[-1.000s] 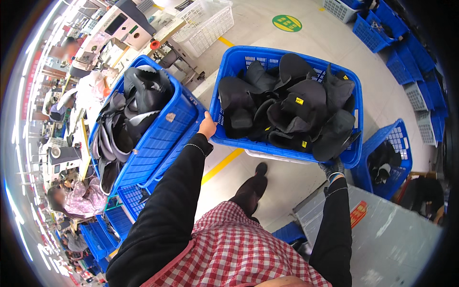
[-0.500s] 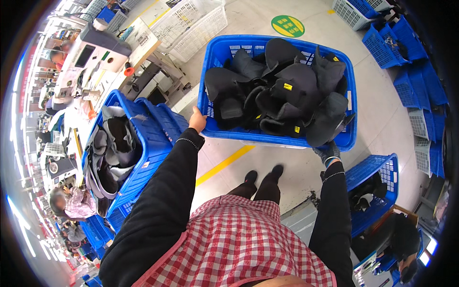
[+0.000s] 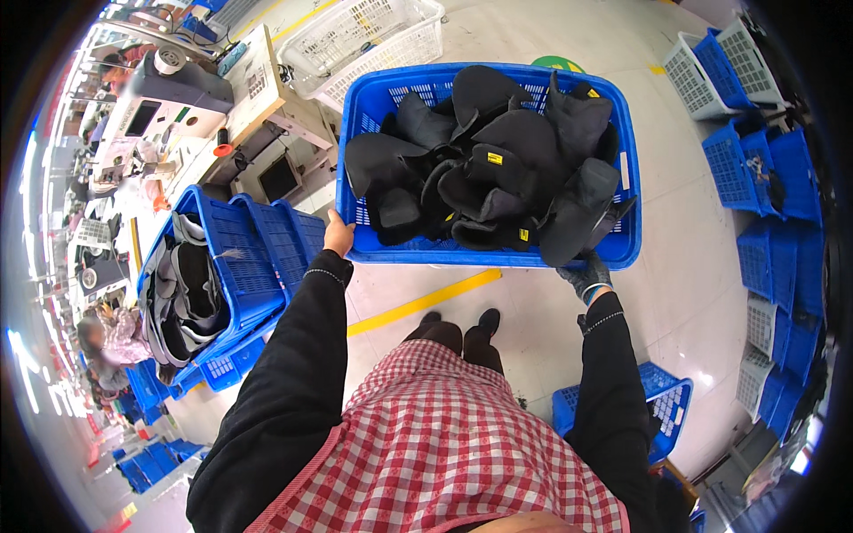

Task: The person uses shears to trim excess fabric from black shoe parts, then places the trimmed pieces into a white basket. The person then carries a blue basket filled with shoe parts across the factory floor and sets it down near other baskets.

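A blue plastic basket (image 3: 444, 255) is held out in front of me, heaped with black curved fabric pieces (image 3: 520, 147) that resemble shoe or boot uppers. Small yellow labels show on several of them. My bare left hand (image 3: 338, 234) grips the basket's near left corner, its thumb over the rim. Under the near edge, toward the right corner, my right hand (image 3: 586, 277) in a dark grey glove is closed on the basket, its fingers partly hidden beneath a black piece that overhangs the rim.
To my left, tilted blue baskets (image 3: 238, 262) hold grey and black pieces, beside a table with a sewing machine (image 3: 178, 98). A white basket (image 3: 364, 44) stands beyond. Stacked blue baskets (image 3: 771, 258) line the right; another blue basket (image 3: 662, 391) sits near my right forearm. A yellow line (image 3: 426, 300) crosses the floor.
The held basket has shifted slightly left in view, both hands still on it. The surroundings have swung, and the lower-right basket now sits lower, partly behind my right arm.
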Tool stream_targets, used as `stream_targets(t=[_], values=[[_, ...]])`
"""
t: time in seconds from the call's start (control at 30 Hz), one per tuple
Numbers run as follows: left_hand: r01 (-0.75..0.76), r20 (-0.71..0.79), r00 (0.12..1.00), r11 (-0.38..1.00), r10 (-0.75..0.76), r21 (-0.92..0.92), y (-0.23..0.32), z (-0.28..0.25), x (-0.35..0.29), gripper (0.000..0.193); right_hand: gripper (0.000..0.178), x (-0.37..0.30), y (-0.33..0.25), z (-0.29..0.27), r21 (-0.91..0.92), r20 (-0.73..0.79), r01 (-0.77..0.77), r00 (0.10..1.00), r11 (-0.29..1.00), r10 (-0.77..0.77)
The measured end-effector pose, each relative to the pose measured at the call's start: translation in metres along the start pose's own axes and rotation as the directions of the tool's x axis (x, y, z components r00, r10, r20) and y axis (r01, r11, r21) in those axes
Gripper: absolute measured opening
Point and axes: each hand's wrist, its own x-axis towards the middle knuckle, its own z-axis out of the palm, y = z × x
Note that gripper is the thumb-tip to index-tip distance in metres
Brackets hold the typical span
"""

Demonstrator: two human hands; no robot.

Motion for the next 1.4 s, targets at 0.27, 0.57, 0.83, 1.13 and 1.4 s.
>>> stream_targets(t=[0.27, 0.57, 0.83, 1.13, 1.4], values=[[0.071, -0.05, 0.996, 0.998, -0.07, 0.003, 0.032, -0.015, 0.088, 0.061, 0.045, 0.071, -0.078, 0.091, -0.098, 0.021, -0.073, 0.997, 0.993, 0.075], [0.018, -0.162, 0.986, 0.997, -0.03, -0.079, 0.056, -0.036, 0.198, 0.057, 0.047, 0.144, -0.163, 0.23, -0.185, -0.034, -0.173, 0.985, 0.967, 0.17], [0.461, -0.554, 0.756, 0.884, -0.349, 0.072, 0.132, -0.004, 0.242, 0.064, 0.057, 0.23, -0.23, 0.299, -0.262, 0.077, -0.17, 0.977, 0.95, 0.197], [0.661, 0.035, 0.512, 0.368, -0.858, -0.654, 0.313, 0.148, 0.067, 0.067, 0.065, 0.315, -0.313, 0.31, -0.626, 0.126, -0.476, 0.72, 0.617, 0.683], [0.664, 0.374, 0.696, 0.35, -0.614, -0.661, 0.486, 0.156, 0.001, 0.055, 0.044, 0.222, -0.527, 0.254, -0.974, 0.221, 0.14, 0.411, 0.178, 0.885]])
